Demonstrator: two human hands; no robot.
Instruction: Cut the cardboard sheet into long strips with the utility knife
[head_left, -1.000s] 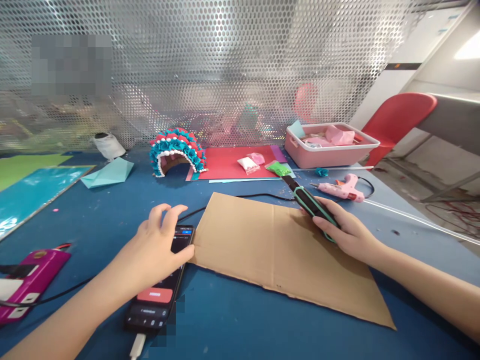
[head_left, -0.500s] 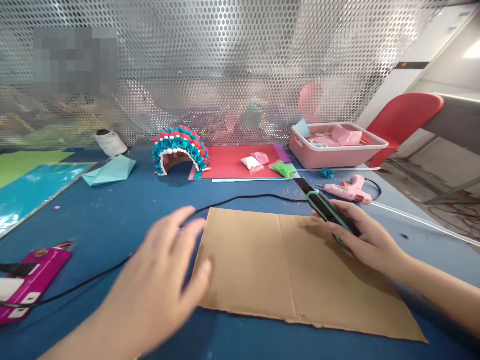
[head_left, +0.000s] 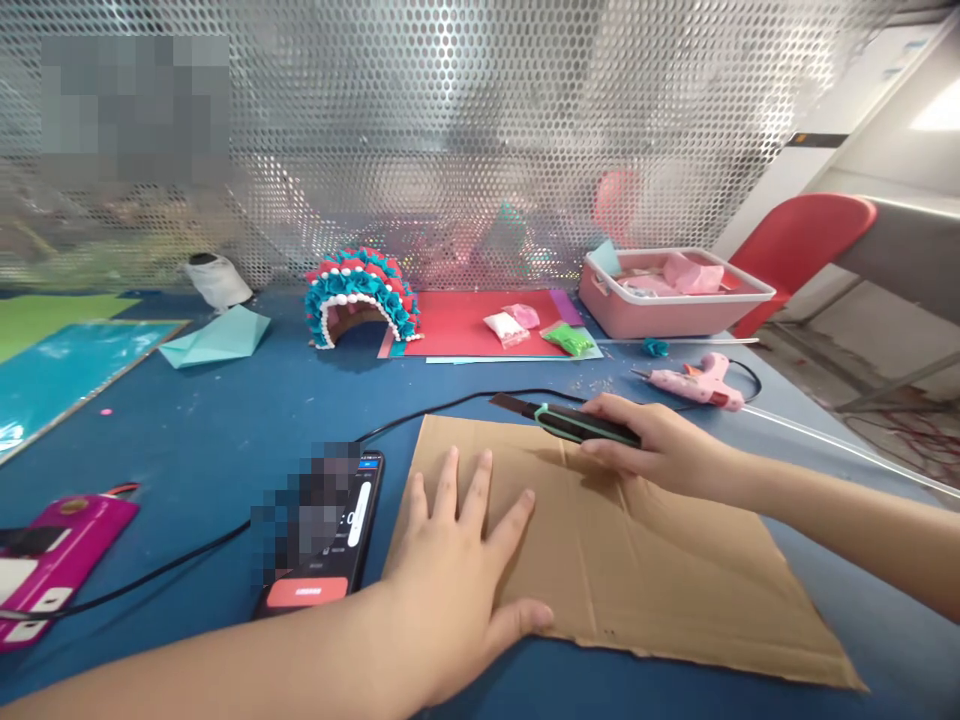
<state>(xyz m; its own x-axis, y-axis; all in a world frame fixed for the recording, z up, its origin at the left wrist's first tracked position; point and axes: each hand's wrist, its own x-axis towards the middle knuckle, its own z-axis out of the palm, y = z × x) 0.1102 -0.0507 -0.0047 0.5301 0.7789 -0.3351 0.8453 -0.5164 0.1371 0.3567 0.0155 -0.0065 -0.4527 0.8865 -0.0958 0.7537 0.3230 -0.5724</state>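
Note:
A flat sheet of brown cardboard point(head_left: 675, 570) with a crease down its middle lies on the blue table. My left hand point(head_left: 457, 560) rests flat on its left part, fingers spread. In my right hand point(head_left: 637, 440) is a black and green utility knife point(head_left: 589, 425), held over the far part of the cardboard. Its dark blade point(head_left: 511, 403) is out and points left, near the sheet's far edge; whether it touches the sheet I cannot tell. A smartphone point(head_left: 367, 510) with a lit screen lies left of the cardboard, partly behind my left forearm.
Behind stand an arch with paper flowers point(head_left: 360, 290) and a pink bin point(head_left: 667, 310). Small bags point(head_left: 566, 338) lie on red paper point(head_left: 450, 320). A pink glue gun point(head_left: 697, 382) lies right, a magenta device point(head_left: 82, 560) left. A black cable point(head_left: 202, 548) crosses the table.
My left hand has moved right and come down flat on the cardboard, uncovering the phone. My right hand has moved left with the knife, whose blade now points more to the left.

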